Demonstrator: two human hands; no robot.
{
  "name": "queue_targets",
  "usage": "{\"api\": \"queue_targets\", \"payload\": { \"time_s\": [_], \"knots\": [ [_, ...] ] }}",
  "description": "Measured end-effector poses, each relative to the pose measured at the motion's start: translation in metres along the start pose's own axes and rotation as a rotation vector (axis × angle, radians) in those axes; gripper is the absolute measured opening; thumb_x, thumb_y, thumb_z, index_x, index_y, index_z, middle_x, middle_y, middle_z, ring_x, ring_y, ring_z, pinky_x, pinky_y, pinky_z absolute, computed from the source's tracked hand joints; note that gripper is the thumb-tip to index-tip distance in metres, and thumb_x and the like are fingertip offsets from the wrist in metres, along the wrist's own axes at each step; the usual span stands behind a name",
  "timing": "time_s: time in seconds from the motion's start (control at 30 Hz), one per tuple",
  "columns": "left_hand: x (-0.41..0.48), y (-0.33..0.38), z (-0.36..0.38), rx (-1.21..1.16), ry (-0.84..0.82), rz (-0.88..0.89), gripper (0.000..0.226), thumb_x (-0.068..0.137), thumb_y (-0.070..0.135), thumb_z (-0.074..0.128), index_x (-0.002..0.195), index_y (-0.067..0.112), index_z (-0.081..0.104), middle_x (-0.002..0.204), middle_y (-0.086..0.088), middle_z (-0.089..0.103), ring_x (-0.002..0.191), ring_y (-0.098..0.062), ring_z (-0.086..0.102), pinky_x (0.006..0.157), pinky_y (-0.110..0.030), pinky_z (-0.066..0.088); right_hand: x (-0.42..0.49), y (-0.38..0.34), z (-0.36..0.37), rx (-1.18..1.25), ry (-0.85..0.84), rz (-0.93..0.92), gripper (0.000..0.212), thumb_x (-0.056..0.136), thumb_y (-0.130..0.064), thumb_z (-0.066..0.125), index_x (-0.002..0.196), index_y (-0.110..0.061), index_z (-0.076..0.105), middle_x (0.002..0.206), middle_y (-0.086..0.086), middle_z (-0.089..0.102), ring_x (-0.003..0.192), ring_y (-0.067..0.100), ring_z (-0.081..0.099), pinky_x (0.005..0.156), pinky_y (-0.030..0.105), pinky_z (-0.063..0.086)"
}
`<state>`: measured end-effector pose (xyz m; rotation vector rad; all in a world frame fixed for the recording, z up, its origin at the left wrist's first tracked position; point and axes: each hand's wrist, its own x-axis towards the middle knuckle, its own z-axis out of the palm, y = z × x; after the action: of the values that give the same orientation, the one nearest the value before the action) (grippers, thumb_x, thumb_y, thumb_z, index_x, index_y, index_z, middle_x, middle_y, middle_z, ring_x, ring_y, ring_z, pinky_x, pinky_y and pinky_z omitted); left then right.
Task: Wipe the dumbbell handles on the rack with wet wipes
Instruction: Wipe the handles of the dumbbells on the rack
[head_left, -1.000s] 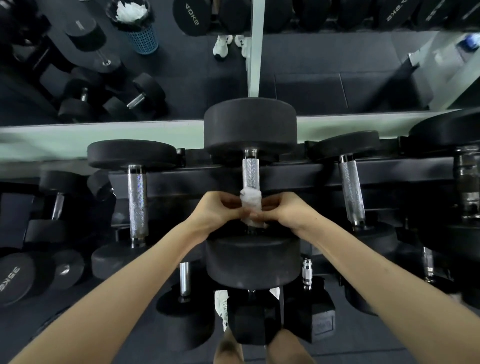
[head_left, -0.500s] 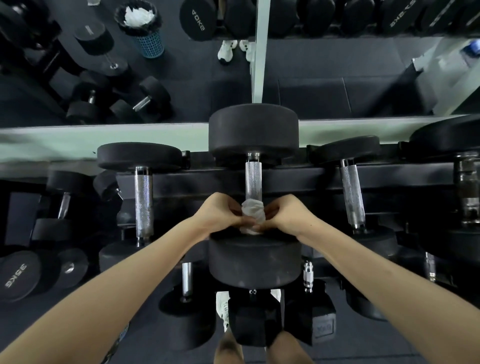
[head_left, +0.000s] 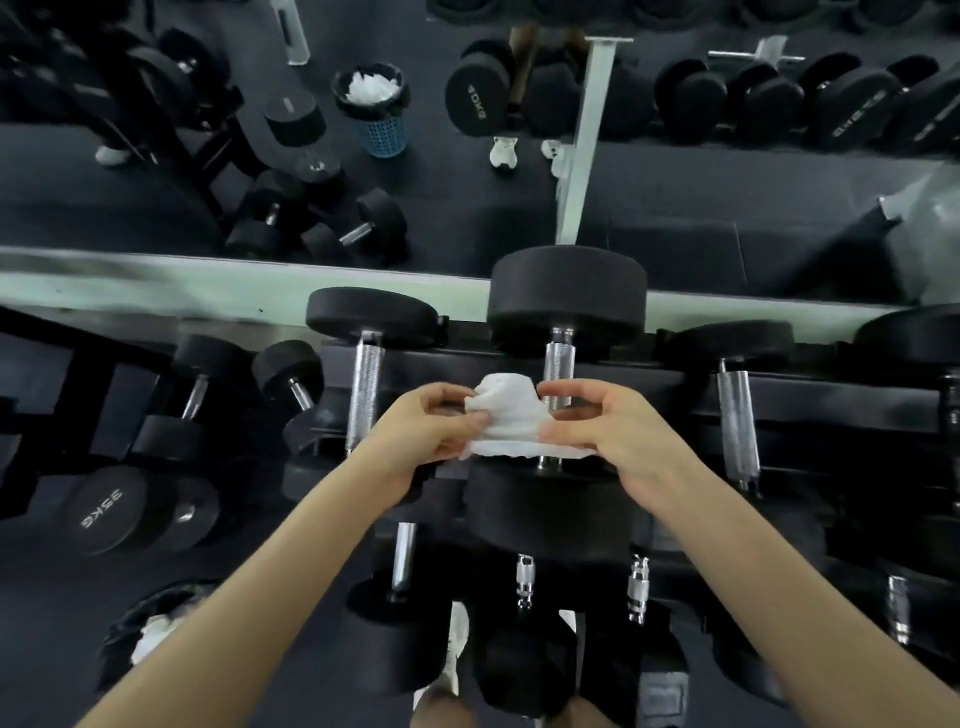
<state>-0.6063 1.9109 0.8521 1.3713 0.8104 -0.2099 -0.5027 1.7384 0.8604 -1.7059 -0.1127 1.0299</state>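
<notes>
Room: gym, dark rubber floor, dumbbell rack (head_left: 675, 382) set against a mirror (head_left: 675, 208).
Near: bin (head_left: 156, 629) low left by the rack foot, with white wads inside.
Left hand (head_left: 431, 431): fingers curled, pinching the left end of the wet wipe (head_left: 511, 426).
Right hand (head_left: 618, 431): thumb and fingertips pinch the right end, other fingers loosely spread.
Wipe: bunched and stretched between both hands, covering the lower part of the centre handle (head_left: 558, 366). Contact with the steel is hidden, so can't tell.
Step (my read): resetting the wipe to wrap this handle.
How: turn a clean face in and wrap fully round the knurl. Keep both ends taut and run head to head. Twist to reach the underside.
Risk: knurling likely shreds a thin wipe, so use steady pressure and no sawing.
Beside: left handle (head_left: 363, 395) and right handle (head_left: 737, 415) are bare, probably next.
Far: blue basket (head_left: 382, 130) of white wipes shows in the mirror.
</notes>
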Motion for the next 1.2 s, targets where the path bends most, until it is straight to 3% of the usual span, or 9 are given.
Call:
{"api": "queue_targets", "payload": {
  "time_s": [0.1, 0.3, 0.57, 0.67, 0.77, 0.87, 0.97, 1.1, 1.2],
  "knots": [
    [-0.012, -0.004, -0.028, -0.020, 0.021, 0.073, 0.032, 0.084, 0.005, 0.065, 0.111, 0.022, 0.063, 0.083, -0.007, 0.061, 0.079, -0.017, 0.058, 0.073, -0.024, 0.050, -0.004, -0.006, 0.022, -0.035, 0.010, -0.044, 0.030, 0.073, -0.005, 0.077, 0.096, -0.023, 0.071, 0.076, -0.005, 0.070, 0.074, 0.008, 0.065, 0.069, 0.017, 0.048],
    [-0.022, -0.012, -0.091, 0.306, 0.113, 0.197, 0.008, 0.079, 0.022, 0.075, 0.071, 0.023, 0.072, 0.069, 0.008, 0.070, 0.068, -0.003, 0.061, 0.067, -0.017, 0.046, -0.003, -0.012, 0.078, -0.292, 0.040, -0.087, 0.010, 0.084, -0.026, 0.070, 0.089, -0.018, 0.074, 0.080, -0.003, 0.071, 0.069, 0.001, 0.058, 0.057, 0.001, 0.042],
    [0.007, -0.030, -0.172, 0.257, 0.072, 0.051, 0.024, 0.081, 0.033, 0.072, 0.074, 0.010, 0.068, 0.067, 0.002, 0.061, 0.065, -0.009, 0.052, 0.064, -0.020, 0.042, 0.027, 0.002, 0.161, -0.156, 0.181, -0.027, 0.020, 0.083, -0.005, 0.068, 0.103, -0.010, 0.068, 0.078, 0.001, 0.061, 0.066, 0.006, 0.053, 0.053, 0.004, 0.041],
    [0.031, -0.037, -0.188, 0.272, 0.105, 0.033, 0.026, 0.082, 0.031, 0.071, 0.078, 0.006, 0.066, 0.071, -0.001, 0.060, 0.072, -0.014, 0.055, 0.070, -0.026, 0.045, 0.052, 0.008, 0.185, -0.123, 0.306, 0.023, 0.019, 0.078, -0.003, 0.072, 0.096, -0.006, 0.068, 0.079, 0.000, 0.062, 0.072, 0.010, 0.058, 0.063, 0.011, 0.047],
    [0.056, -0.038, -0.191, 0.392, 0.229, 0.091, 0.027, 0.082, 0.031, 0.070, 0.097, 0.010, 0.063, 0.090, -0.002, 0.062, 0.090, -0.021, 0.060, 0.079, -0.030, 0.047, 0.083, 0.010, 0.201, -0.206, 0.501, 0.005, 0.015, 0.072, -0.011, 0.076, 0.080, -0.019, 0.066, 0.083, 0.000, 0.067, 0.084, 0.020, 0.065, 0.078, 0.032, 0.054],
    [0.068, -0.039, -0.186, 0.609, 0.394, 0.252, 0.041, 0.080, 0.035, 0.070, 0.113, 0.014, 0.059, 0.106, -0.006, 0.062, 0.101, -0.023, 0.058, 0.090, -0.037, 0.046, 0.103, 0.009, 0.208, -0.338, 0.601, -0.027, 0.007, 0.075, -0.019, 0.073, 0.081, -0.020, 0.070, 0.088, -0.001, 0.070, 0.087, 0.018, 0.065, 0.077, 0.030, 0.051],
    [0.063, -0.045, -0.171, 0.629, 0.385, 0.389, 0.030, 0.081, 0.034, 0.068, 0.104, 0.017, 0.066, 0.101, -0.003, 0.063, 0.092, -0.018, 0.058, 0.080, -0.029, 0.044, 0.109, 0.012, 0.208, -0.448, 0.666, -0.035, 0.009, 0.076, -0.027, 0.072, 0.084, -0.023, 0.072, 0.096, 0.001, 0.069, 0.088, 0.020, 0.063, 0.079, 0.034, 0.050],
    [0.064, -0.049, -0.156, 0.495, 0.234, 0.276, 0.027, 0.084, 0.029, 0.066, 0.105, 0.012, 0.069, 0.097, -0.001, 0.069, 0.089, -0.015, 0.061, 0.075, -0.024, 0.044, 0.101, 0.018, 0.211, -0.734, 0.882, -0.053, 0.017, 0.076, -0.035, 0.072, 0.087, -0.021, 0.073, 0.093, 0.006, 0.064, 0.090, 0.028, 0.057, 0.079, 0.037, 0.042],
    [0.071, -0.054, -0.153, 0.547, 0.338, 0.258, 0.025, 0.077, 0.031, 0.071, 0.095, 0.014, 0.070, 0.092, -0.004, 0.066, 0.084, -0.018, 0.060, 0.070, -0.027, 0.043, 0.092, 0.023, 0.215, -0.862, 0.913, -0.173, 0.017, 0.081, -0.029, 0.068, 0.089, -0.015, 0.073, 0.085, 0.008, 0.068, 0.084, 0.031, 0.059, 0.074, 0.036, 0.040]
  ]
}}
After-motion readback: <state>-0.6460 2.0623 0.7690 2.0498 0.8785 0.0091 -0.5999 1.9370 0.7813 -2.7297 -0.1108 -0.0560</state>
